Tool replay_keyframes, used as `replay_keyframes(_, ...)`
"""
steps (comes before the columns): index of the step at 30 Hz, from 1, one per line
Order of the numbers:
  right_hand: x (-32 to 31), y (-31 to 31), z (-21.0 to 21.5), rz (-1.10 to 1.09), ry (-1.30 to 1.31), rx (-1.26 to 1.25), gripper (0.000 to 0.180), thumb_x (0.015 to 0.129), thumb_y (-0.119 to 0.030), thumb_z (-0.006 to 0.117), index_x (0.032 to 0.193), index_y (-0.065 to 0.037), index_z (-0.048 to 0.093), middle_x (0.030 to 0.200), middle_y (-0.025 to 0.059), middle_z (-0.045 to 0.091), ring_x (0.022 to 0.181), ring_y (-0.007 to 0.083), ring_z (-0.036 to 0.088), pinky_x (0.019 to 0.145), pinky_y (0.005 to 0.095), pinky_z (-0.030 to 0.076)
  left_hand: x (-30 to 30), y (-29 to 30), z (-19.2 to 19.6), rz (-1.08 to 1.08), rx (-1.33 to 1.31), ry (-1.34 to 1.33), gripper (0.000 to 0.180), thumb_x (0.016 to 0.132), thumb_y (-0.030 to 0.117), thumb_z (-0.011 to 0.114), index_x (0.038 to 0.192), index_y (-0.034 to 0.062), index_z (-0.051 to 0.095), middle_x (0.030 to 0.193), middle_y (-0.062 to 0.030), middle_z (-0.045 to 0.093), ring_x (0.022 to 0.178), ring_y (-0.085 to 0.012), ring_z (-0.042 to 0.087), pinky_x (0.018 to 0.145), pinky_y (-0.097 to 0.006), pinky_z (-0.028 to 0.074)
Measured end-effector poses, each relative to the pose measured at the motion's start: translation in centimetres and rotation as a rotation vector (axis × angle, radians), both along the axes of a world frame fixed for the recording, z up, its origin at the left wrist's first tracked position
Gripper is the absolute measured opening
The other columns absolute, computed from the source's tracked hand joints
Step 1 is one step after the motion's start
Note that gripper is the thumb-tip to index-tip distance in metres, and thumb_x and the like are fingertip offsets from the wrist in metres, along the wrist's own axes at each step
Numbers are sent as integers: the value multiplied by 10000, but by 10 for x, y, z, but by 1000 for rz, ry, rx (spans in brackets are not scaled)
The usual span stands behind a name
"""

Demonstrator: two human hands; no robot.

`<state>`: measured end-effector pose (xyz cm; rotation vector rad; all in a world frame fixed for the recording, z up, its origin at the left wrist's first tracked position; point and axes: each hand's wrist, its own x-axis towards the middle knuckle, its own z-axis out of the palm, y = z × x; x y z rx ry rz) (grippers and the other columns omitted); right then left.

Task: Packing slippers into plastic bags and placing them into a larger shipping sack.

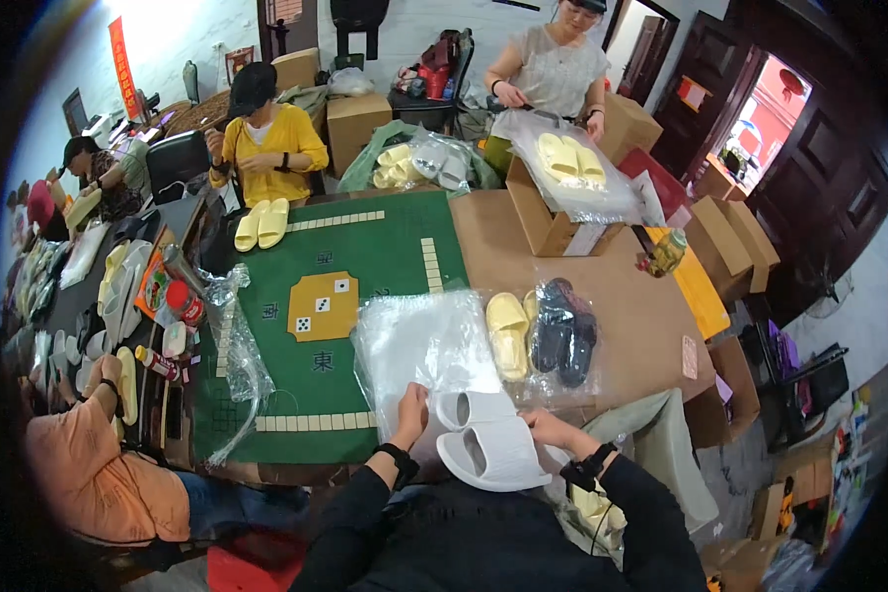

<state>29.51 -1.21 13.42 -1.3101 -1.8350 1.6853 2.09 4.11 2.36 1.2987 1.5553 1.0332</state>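
A pair of white slippers (pixel 493 452) lies at the near table edge, one overlapping the other. My right hand (pixel 555 432) is closed at the right side of the nearer slipper, its fingertips partly hidden. My left hand (pixel 410 414) is closed at the near edge of a stack of clear plastic bags (pixel 414 331), just left of the slippers. Right of the bags are yellow slippers (pixel 506 331) and dark slippers (pixel 564 345) in clear plastic.
A green mat (pixel 266 365) with printed tiles covers the table's left part. A cardboard box (pixel 535 212) bears bagged yellow slippers (pixel 570 158). A grey-lined bin (pixel 666 459) stands by my right arm. Co-workers are at the far side and left, near a red-lidded jar (pixel 180 296).
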Motion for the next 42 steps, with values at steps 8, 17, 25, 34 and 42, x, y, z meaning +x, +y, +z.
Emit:
replay_keyframes(8,9,-4,-61,-108,-198,283,133,683,-72,526,753,-26,629,734,109,620,693,282,557,660,341,453,6,-2,4,-44,91,21,188,896,162,438,934,-21,422,764,-225,568,737,-402,550,651,-421,433)
replay_keyframes(17,-8,-2,-35,88,-406,610,123,705,-106,584,808,-80,646,787,90,601,809,303,523,715,361,433,-1,-13,5,-171,273,334,236,832,155,543,955,-4,418,763,-196,582,721,-394,563,653,-434,431)
replay_keyframes(25,-8,3,-57,87,-332,543,152,695,-58,562,819,-92,645,785,86,599,764,295,517,732,356,419,-3,-6,-7,-331,192,112,294,800,148,590,1072,41,566,856,-144,633,750,-288,604,685,-348,468)
replay_keyframes(34,-15,8,-68,60,-322,565,108,653,-96,534,708,-37,606,749,128,580,801,330,514,701,421,429,-12,-1,12,-377,12,53,320,802,181,594,1071,7,582,826,-124,632,733,-228,602,651,-315,474)
replay_keyframes(42,-30,-3,-39,-323,-654,757,124,672,-154,592,716,-40,611,768,129,574,781,341,513,691,430,405,0,-13,55,-382,560,759,391,782,88,494,1170,41,496,1100,-105,540,932,-278,544,789,-407,439)
